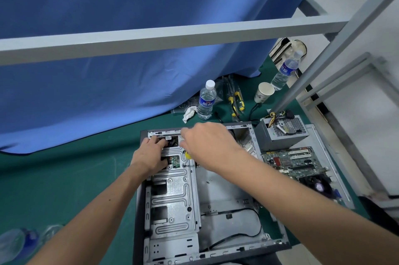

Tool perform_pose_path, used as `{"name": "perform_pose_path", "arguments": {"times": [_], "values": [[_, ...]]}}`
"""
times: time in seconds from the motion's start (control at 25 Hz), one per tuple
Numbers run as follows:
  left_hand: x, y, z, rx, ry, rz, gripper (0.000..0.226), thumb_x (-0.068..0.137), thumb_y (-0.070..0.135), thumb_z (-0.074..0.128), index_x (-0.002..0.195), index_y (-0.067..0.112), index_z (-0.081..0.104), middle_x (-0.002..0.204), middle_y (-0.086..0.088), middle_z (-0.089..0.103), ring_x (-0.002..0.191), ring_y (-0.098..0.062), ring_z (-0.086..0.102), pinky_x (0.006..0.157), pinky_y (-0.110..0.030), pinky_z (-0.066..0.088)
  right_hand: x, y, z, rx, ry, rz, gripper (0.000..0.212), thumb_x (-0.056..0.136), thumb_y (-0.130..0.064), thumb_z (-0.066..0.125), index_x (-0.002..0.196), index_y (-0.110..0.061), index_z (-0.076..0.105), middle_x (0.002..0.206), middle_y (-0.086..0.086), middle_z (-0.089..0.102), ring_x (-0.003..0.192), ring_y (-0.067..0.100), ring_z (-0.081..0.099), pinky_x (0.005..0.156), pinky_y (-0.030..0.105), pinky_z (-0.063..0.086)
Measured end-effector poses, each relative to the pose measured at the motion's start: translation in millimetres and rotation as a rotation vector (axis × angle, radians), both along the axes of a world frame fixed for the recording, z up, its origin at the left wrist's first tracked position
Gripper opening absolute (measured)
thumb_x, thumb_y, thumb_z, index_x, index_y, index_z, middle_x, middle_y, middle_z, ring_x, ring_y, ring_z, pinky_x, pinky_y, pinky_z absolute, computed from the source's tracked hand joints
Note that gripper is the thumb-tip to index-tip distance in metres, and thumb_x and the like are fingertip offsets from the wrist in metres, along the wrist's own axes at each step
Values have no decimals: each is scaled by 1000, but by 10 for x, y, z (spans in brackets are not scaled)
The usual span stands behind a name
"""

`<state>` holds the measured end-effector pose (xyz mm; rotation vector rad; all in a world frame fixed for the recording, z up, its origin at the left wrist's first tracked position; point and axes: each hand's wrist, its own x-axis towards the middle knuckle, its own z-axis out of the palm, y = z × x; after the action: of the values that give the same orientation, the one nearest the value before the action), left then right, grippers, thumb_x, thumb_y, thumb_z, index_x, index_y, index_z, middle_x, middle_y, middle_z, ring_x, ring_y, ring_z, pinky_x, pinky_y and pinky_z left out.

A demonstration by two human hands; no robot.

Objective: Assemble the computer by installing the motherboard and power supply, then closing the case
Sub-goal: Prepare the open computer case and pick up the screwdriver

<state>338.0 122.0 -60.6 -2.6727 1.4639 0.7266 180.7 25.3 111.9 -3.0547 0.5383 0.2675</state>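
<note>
Both hands work at the far end of the open case point(207, 197), over the drive cage point(172, 195). The left hand point(151, 156) presses flat on the cage, fingers spread and tucked toward a dark opening at its far edge, gripping nothing that shows. The right hand point(207, 143) is curled around a screwdriver point(187, 156), of which only a bit of yellow handle and the shaft below show; the tip seems to meet a screw hole on the cage.

To do this well, I judge the left hand should brace the cage while the right keeps the driver upright on the screw and turns with light downward pressure, so the tip does not slip.

The case lies on its side on the green surface point(64, 178), its main bay bare except for a thin black cable. The motherboard point(291, 163) rests outside on the removed side panel point(330, 156), just right of the case, with the power supply point(280, 133) beyond it.
</note>
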Motion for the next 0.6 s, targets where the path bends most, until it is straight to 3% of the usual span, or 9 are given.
{"name": "perform_pose_path", "arguments": {"times": [0.08,0.16,0.24,0.32,0.4,0.48,0.56,0.6], "values": [[-7,-3,-3,-5,3,3,60,85,36,66,139,28,43,126,1,43,121,-22,36,90,-39,49,-4,61,-82,-28,-6,-45,39,105,-46,33,112,-15,56,102,9,64,93,32,66,62,33,32],[-1,-6,-1,-15,-3,4,59,85,36,66,139,28,43,126,2,43,120,-22,37,90,-39,50,-15,43,-60,161,33,-77,37,101,-47,42,119,-16,49,112,11,50,90,36,60,65,35,33],[-9,-11,-2,-16,-3,1,59,85,37,66,139,29,43,126,2,42,120,-21,36,89,-38,50,-49,-34,0,279,41,-41,26,95,-27,56,118,-19,46,103,6,36,75,34,53,58,34,30],[-5,-1,-20,-12,-4,1,60,85,38,66,139,29,43,126,2,42,120,-21,36,88,-38,49,-55,-9,21,181,18,40,22,93,-13,54,114,-19,51,89,4,35,69,30,48,53,34,25],[-5,3,-31,-11,-6,2,60,85,38,66,139,29,43,125,2,42,120,-21,36,88,-38,48,-23,68,-8,33,-24,42,17,101,-30,48,109,-16,54,87,6,54,77,32,59,55,33,26],[-9,-1,-32,-17,-3,7,59,85,37,66,138,28,44,124,3,42,120,-21,36,89,-38,48,12,103,-50,-63,-29,-19,41,102,-52,36,106,-15,54,94,7,66,87,31,66,57,33,29],[-11,-1,-26,-23,-2,9,58,85,37,66,138,27,45,124,2,42,120,-21,36,90,-38,48,29,41,-52,49,-5,-72,43,100,-53,39,113,-14,50,109,11,58,92,34,63,62,35,31],[-8,3,-26,-25,-1,6,58,85,38,66,138,28,45,124,2,42,120,-21,36,90,-39,48,20,-3,-28,155,28,-63,35,100,-44,48,117,-15,47,114,11,50,91,36,61,63,36,32]]}}
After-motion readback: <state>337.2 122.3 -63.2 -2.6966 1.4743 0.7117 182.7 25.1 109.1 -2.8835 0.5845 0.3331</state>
